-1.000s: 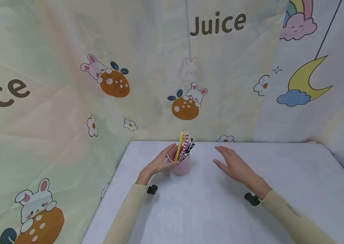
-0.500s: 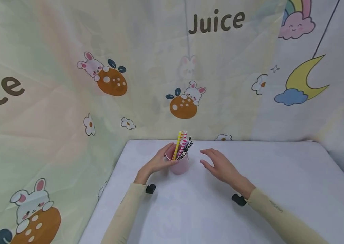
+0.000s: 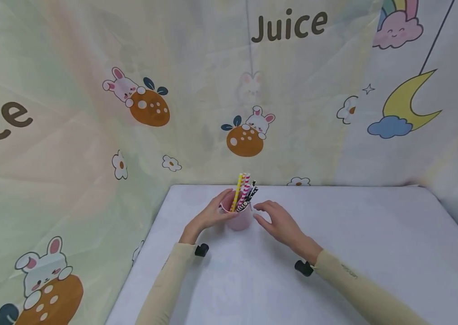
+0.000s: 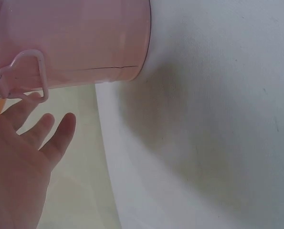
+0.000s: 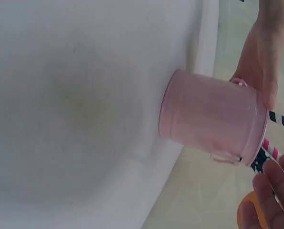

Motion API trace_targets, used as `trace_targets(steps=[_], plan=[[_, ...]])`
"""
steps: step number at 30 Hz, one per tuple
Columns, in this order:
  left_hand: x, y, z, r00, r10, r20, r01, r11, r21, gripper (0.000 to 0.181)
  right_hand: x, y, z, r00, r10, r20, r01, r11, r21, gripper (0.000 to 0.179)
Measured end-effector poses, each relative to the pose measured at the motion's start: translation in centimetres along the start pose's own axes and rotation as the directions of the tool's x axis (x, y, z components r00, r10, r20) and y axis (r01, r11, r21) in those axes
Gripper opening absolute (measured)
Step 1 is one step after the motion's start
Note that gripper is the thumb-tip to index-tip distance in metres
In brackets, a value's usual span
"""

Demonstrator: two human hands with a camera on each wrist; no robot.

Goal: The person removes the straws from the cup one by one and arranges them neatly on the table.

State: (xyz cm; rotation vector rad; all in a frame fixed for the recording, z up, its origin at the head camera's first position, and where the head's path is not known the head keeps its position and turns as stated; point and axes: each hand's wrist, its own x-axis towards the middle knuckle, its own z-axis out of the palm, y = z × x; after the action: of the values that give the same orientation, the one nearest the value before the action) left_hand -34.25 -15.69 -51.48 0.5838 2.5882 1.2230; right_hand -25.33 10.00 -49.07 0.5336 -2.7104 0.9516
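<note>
A small pink bucket (image 3: 240, 222) stands upright on the white table, with several striped and patterned paper straws (image 3: 237, 192) leaning in it. My left hand (image 3: 211, 215) holds the bucket at its left side, thumb on the front of the rim. In the left wrist view, three fingers (image 4: 60, 136) spread loosely beside the bucket's wire loop (image 4: 42, 71). My right hand (image 3: 279, 222) hovers just right of the bucket, fingers slightly bent and holding nothing. In the right wrist view its fingertips overlap the straw ends; whether they touch cannot be told.
The white table (image 3: 245, 280) reaches back to a printed cloth backdrop (image 3: 196, 90) that also hangs along the left side. A black wrist camera (image 3: 304, 268) sits under the right wrist, another black camera (image 3: 202, 250) by the left.
My right hand has moved left across the table, closer to the bucket and straws. The left hand and bucket stay in place; the head view has shifted slightly.
</note>
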Motion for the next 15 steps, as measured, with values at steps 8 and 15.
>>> trace_targets(steps=[8, 15], plan=[[0.1, -0.2, -0.1, 1.0, 0.015, 0.004, -0.015, 1.0, -0.008, 0.094, 0.6, -1.2, 2.2, 0.994, 0.045, -0.097, -0.035, 0.994, 0.102, 0.028], [0.3, -0.5, 0.0, 1.0, 0.007, 0.007, -0.007, 1.0, 0.001, 0.099, 1.2, -2.3, 3.2, 0.988, 0.071, -0.14, -0.046, 0.984, 0.171, 0.025]])
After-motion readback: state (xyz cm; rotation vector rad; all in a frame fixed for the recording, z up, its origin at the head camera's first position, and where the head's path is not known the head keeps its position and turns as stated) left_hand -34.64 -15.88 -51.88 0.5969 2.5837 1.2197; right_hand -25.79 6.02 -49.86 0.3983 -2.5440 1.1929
